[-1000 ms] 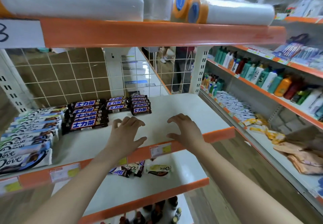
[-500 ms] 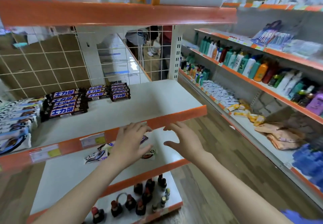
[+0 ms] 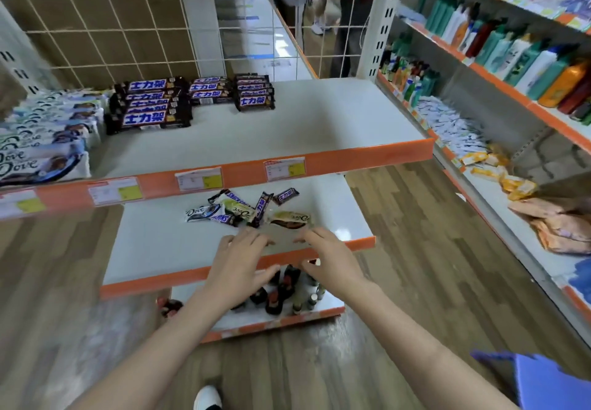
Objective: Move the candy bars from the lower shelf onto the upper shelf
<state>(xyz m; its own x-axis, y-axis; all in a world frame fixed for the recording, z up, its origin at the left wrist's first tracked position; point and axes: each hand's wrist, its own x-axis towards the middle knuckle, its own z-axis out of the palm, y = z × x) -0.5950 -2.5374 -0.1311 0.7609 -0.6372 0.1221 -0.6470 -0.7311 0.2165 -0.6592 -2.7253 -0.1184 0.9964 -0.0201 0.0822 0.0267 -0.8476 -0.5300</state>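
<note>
- Reaching with both hands, you have your left hand (image 3: 240, 261) and right hand (image 3: 326, 257) low in the middle of the frame, over the front edge of the lower shelf (image 3: 150, 249), because that is where the loose bars lie.
- Your fingers on both hands are spread and only lightly bent, holding nothing; the tips stop just short of the pile.
- The candy bars (image 3: 248, 209) lie in a jumbled heap at the centre of the frame, overlapping each other, with one pale wrapper (image 3: 290, 219) nearest your right hand.
- The upper shelf (image 3: 319, 128) above has bare white board on its right side, likely the room left for them.
- The neat Snickers stacks (image 3: 150, 105) and Dove rows (image 3: 41, 150) at upper left suggest you should sort by kind.
</note>
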